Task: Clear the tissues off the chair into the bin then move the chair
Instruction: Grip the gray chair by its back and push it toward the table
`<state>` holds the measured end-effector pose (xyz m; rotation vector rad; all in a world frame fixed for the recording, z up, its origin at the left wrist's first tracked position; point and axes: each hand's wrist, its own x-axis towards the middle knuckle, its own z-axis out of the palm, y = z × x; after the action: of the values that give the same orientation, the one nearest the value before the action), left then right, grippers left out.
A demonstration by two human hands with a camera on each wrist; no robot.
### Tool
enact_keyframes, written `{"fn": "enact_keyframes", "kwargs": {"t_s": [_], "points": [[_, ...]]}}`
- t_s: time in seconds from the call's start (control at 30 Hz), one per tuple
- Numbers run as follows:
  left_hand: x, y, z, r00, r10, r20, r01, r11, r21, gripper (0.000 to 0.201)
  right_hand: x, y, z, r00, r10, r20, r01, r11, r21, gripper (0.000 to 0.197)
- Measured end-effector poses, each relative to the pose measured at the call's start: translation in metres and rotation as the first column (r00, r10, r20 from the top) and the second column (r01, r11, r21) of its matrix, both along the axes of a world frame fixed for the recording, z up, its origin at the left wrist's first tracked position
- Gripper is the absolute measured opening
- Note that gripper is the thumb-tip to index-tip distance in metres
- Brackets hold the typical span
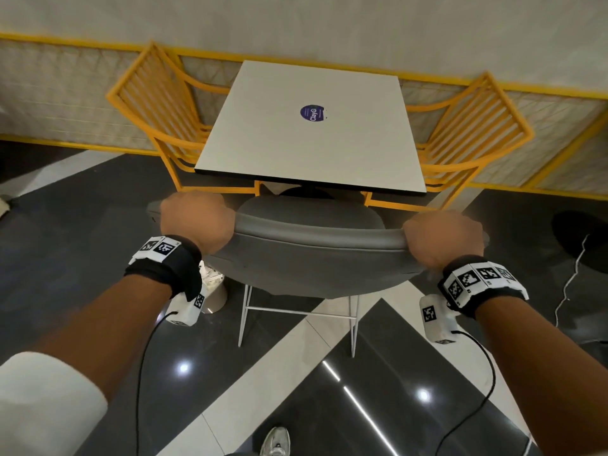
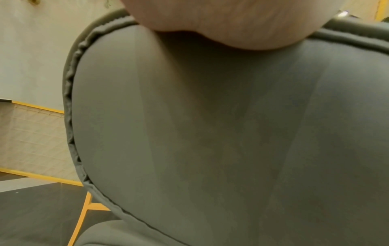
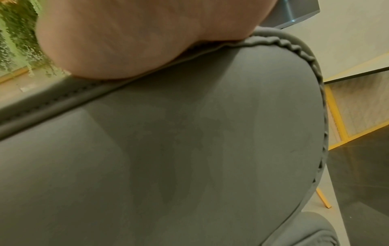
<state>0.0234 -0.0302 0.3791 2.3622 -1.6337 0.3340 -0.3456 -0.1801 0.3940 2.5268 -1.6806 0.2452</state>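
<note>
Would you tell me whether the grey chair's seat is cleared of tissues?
Seemingly cleared: the visible part of the grey chair's seat shows no tissues; its front is hidden.

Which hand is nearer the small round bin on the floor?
Left. The left hand grips the grey upholstered chair backrest directly above the bin; the right hand grips the far end.

Chair point(image 1: 312, 258): grey upholstered shell, piped seam round the backrest edge, thin white metal legs; stands upright on the dark-and-white floor, seat facing the white square table, front of seat at the table's near edge; backrest top gripped at both ends; seat surface mostly hidden. Bin point(image 1: 215, 291): small, pale, on floor just left of chair; white tissues point(image 1: 210, 278) inside.
</note>
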Motion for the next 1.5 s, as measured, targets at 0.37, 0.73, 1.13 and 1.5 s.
{"fn": "enact_keyframes", "kwargs": {"t_s": [0.37,0.73,1.13,1.5], "points": [[0.044,-0.081,-0.004,0.999,0.003,0.042,-0.002,1.000,-0.018,0.042,0.042,-0.073,-0.002,1.000,-0.008,0.019,0.008,1.000,-0.010,0.042],[0.048,-0.108,-0.003,0.998,-0.033,0.048,0.034,0.999,-0.035,0.045,0.042,-0.103,0.000,0.999,-0.017,0.028,0.017,1.000,0.011,0.042],[0.045,-0.115,-0.003,0.999,-0.020,0.042,0.022,0.998,-0.060,0.045,0.040,-0.110,0.002,0.999,0.012,0.039,-0.011,1.000,-0.025,0.043],[0.038,-0.093,-0.005,1.000,0.009,0.022,-0.008,1.000,-0.026,0.039,0.036,-0.093,-0.004,0.998,0.024,0.054,-0.023,1.000,-0.010,0.043]]}}
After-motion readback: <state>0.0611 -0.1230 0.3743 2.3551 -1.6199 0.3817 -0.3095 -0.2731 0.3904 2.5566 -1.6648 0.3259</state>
